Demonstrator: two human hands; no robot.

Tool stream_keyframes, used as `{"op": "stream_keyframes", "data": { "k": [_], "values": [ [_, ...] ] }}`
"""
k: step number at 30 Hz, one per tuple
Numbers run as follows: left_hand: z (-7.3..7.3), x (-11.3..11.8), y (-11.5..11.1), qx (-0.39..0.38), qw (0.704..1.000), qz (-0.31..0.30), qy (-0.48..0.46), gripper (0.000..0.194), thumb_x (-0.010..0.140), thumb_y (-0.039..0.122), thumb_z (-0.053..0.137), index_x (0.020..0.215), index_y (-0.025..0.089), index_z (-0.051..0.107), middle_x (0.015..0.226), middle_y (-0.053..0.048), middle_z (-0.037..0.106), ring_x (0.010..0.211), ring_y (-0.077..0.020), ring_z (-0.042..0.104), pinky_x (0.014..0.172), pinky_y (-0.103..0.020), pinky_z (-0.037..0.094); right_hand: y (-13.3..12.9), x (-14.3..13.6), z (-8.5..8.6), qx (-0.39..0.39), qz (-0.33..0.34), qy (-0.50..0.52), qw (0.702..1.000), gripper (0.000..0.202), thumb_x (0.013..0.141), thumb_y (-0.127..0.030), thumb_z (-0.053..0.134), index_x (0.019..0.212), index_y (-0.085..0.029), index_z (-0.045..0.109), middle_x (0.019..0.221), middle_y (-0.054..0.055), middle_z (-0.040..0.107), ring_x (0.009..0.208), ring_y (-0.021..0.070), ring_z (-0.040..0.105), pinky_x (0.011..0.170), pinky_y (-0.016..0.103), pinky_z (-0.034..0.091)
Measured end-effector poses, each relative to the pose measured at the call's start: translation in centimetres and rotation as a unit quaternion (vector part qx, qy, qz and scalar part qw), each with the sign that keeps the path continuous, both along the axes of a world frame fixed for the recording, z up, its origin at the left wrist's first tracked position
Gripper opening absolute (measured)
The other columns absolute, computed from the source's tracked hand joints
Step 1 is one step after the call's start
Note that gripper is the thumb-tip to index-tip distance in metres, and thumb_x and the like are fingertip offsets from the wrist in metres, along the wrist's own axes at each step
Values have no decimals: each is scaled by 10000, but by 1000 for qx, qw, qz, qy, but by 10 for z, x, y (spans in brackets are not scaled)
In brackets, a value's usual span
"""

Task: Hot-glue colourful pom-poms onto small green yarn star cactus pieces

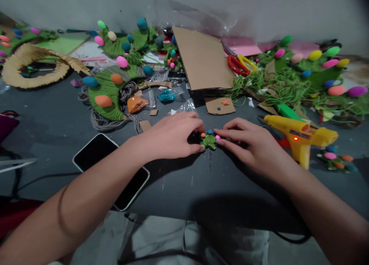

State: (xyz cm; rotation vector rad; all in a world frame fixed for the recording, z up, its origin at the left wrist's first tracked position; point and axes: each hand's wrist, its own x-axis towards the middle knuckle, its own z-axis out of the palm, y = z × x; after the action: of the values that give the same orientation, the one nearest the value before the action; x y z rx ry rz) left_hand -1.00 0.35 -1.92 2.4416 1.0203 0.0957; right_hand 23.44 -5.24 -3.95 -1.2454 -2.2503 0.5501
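Observation:
A small green yarn-wrapped star (209, 141) lies on the dark table between my hands, with an orange ball (203, 135), a blue ball (210, 132) and a pink ball (218, 137) along its points. My left hand (177, 136) grips the star's left side, thumb at the lower edge and curled fingers above. From the other side, my right hand (250, 144) pinches the pink ball between thumb and index finger. A yellow glue gun (301, 132) with a lit red light stands just right of that hand.
Two phones (134, 190) lie under my left forearm. Behind are orange clay (137, 103), blue clay (167, 95), a cardboard sheet (201, 61), scissors (238, 65) and green yarn (288, 82). Another ball-decorated piece (336, 160) sits at right, and a straw-coloured wreath (14, 71) at left.

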Motion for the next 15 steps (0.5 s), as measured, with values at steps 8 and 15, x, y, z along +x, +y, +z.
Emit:
{"op": "stream_keyframes", "data": {
  "k": [8, 15],
  "values": [
    [-1, 0, 1, -3, 1000, -1, -4, 339, 870, 505, 681, 1036, 210, 656, 1064, -51, 632, 975, -249, 589, 763, -350, 399, 0, 2, 3, -4, 2, 1, 1000, 291, 970, -290, 661, 1237, -210, 743, 1087, 77, 680, 948, 182, 675, 843, 324, 542],
    [-2, 0, 0, -3, 1000, -3, -9, 343, 868, 512, 684, 1021, 207, 652, 1058, -54, 632, 959, -246, 583, 761, -353, 401, -1, 1, 9, -3, -16, 25, 1000, 170, 964, -281, 669, 1077, -219, 780, 1024, 60, 689, 869, 166, 670, 760, 309, 528]
  ]
}}
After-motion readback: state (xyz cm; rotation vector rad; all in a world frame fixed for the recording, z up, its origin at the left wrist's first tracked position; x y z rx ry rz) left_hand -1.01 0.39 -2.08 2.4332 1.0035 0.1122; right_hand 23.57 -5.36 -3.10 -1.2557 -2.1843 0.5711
